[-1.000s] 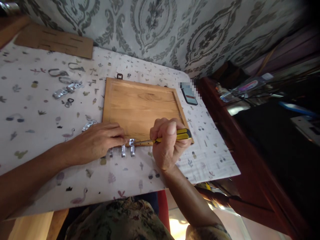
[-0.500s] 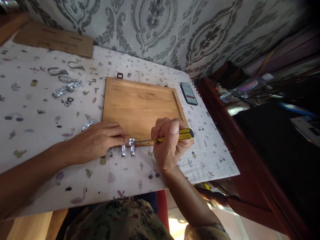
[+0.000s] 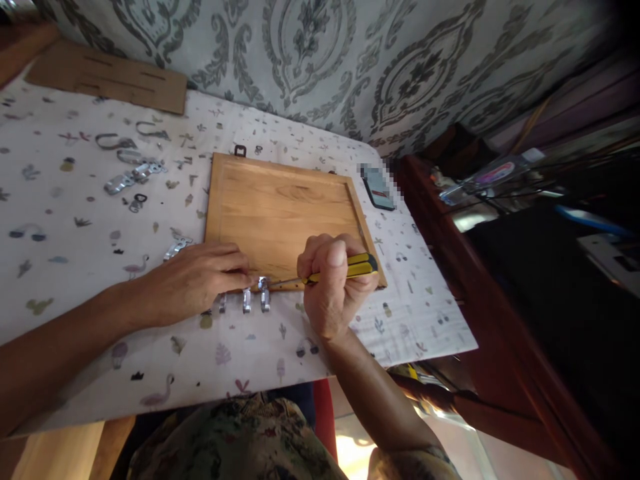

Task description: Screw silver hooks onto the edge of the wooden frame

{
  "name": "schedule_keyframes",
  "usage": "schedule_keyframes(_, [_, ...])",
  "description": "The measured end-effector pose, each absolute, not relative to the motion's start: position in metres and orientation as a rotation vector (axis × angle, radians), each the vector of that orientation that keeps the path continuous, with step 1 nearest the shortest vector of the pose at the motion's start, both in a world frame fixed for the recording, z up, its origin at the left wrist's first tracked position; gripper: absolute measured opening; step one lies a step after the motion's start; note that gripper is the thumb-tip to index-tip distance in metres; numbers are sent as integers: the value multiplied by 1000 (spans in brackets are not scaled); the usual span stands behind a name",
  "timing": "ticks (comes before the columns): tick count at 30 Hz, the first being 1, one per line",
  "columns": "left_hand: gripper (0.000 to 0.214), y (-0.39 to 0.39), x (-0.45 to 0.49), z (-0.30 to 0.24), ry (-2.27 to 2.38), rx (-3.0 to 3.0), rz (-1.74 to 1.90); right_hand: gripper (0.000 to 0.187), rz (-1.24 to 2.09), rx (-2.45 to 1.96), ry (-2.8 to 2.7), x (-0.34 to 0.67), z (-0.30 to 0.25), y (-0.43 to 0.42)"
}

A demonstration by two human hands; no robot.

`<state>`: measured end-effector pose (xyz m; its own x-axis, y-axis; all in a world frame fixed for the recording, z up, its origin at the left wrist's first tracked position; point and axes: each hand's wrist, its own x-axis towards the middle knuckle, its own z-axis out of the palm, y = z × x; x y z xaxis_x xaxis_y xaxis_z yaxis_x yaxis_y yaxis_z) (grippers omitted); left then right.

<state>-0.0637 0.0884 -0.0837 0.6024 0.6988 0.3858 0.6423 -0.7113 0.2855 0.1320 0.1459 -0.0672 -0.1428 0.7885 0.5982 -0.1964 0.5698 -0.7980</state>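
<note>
My right hand (image 3: pixel 333 283) is wrapped around the yellow and black handle of a screwdriver (image 3: pixel 361 265). Its thin shaft points left, and the tip meets a shiny metal latch (image 3: pixel 264 293) on the near edge of a wooden panel (image 3: pixel 285 213). The panel lies flat with a raised rim. From the left, my left hand (image 3: pixel 213 270) rests at that same edge, its fingers closed together, fingertips against the latch. Two more latches, one beside it (image 3: pixel 247 300) and one partly under my fingers (image 3: pixel 223 305), hang along the edge. The screw under the tip is too small to make out.
Several loose metal latches (image 3: pixel 133 177) and curved metal hooks (image 3: pixel 115 141) lie left of the panel; another latch (image 3: pixel 176 248) is behind my left wrist. A cardboard piece (image 3: pixel 110 79) is at the back left. A phone (image 3: pixel 377 188) lies right of the panel, before dark furniture.
My right hand and the screwdriver have shifted slightly left, and the handle now sits a little higher. My left hand, the panel and the latches look the same.
</note>
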Motion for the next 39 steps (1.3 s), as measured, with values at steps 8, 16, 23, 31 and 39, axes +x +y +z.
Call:
schedule_keyframes(8, [32,89,-64,-84,1141,2721,703,44,1191,-603,-1654,145,-51,151])
schedule_keyframes(16, [39,88,-61,-80,1171,2688,667,39,1416,-692,-1930,159,-18,157])
schedule_keyframes(23, [30,89,-62,-83,1129,2651,685,22,1631,-507,-1896,168,-16,160])
schedule_keyframes(31, [31,89,-62,-82,1133,2689,685,18,1498,-399,-1800,159,-25,165])
schedule_keyframes(39, [39,89,-63,-80,1155,2708,627,31,1659,-307,-1759,162,-32,168])
